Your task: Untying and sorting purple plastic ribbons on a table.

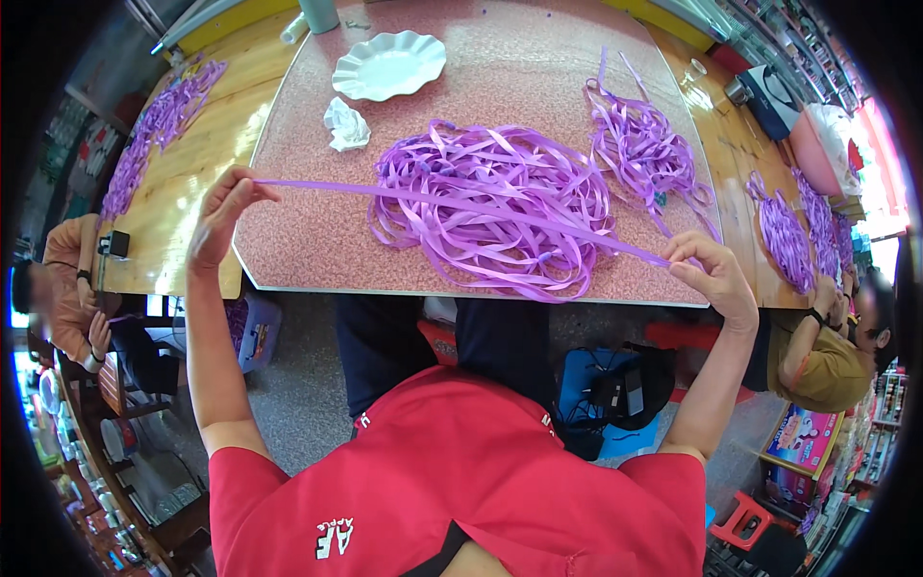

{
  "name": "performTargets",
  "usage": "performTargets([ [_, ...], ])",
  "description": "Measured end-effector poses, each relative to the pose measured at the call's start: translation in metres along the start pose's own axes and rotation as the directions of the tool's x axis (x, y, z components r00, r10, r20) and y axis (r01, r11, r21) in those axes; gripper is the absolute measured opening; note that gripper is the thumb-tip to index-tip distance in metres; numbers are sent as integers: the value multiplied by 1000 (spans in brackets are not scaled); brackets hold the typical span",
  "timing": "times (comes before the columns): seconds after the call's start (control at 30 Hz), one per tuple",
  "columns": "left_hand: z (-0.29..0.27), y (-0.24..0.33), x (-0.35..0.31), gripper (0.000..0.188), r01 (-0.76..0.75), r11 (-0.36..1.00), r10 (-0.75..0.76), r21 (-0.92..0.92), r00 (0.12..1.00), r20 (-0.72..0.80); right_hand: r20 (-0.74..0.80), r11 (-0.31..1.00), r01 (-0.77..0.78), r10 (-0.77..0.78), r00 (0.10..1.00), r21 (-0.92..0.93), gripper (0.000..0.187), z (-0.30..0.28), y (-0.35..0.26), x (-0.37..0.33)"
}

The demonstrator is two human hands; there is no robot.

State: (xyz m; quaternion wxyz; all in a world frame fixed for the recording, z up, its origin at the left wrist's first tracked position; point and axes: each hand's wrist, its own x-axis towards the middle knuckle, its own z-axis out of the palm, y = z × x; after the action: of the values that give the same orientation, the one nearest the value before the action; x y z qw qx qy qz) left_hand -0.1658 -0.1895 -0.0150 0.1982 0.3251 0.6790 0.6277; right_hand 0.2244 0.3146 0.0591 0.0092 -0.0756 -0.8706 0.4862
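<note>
A length of purple ribbon (pixel 423 198) runs taut between my two hands, above the near part of the pink speckled tabletop (pixel 298 231). At the left end, my left hand (pixel 227 213) pinches it between thumb and fingers. My right hand (pixel 713 275) grips the other end near the table's front right corner. Beneath and behind the stretched strip lies a large loose pile of purple ribbon (pixel 510 173), looped and tangled. A smaller ribbon heap (pixel 646 144) sits to its right, with strands trailing toward the front edge.
A white scalloped plate (pixel 389 65) and a crumpled white tissue (pixel 346 125) lie behind the pile. More ribbon (pixel 159 125) covers part of the wooden table (pixel 197 192) at left. A person (pixel 77 269) sits at left, another (pixel 827 346) at right beside hanks of ribbon (pixel 784 236).
</note>
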Motion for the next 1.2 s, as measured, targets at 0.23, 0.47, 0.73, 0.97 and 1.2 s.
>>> performTargets([
  [0.23,-51,-25,-9,17,186,975,-207,-118,960,-191,-199,974,-165,195,960,156,10,-8,37,-13],
  [0.47,-38,-41,1,51,260,820,64,509,844,-533,-376,947,35,93,922,320,14,37,0,6],
  [0.73,195,57,-14,38,-11,984,73,-177,933,352,-334,837,248,-84,939,488,30,80,-37,13],
  [0.97,323,66,-17,68,117,883,227,-454,742,631,-320,748,314,-144,937,584,28,109,-59,9],
  [1.2,357,76,-13,67,297,550,85,-781,910,406,-404,788,429,-252,879,442,24,124,-57,11],
])
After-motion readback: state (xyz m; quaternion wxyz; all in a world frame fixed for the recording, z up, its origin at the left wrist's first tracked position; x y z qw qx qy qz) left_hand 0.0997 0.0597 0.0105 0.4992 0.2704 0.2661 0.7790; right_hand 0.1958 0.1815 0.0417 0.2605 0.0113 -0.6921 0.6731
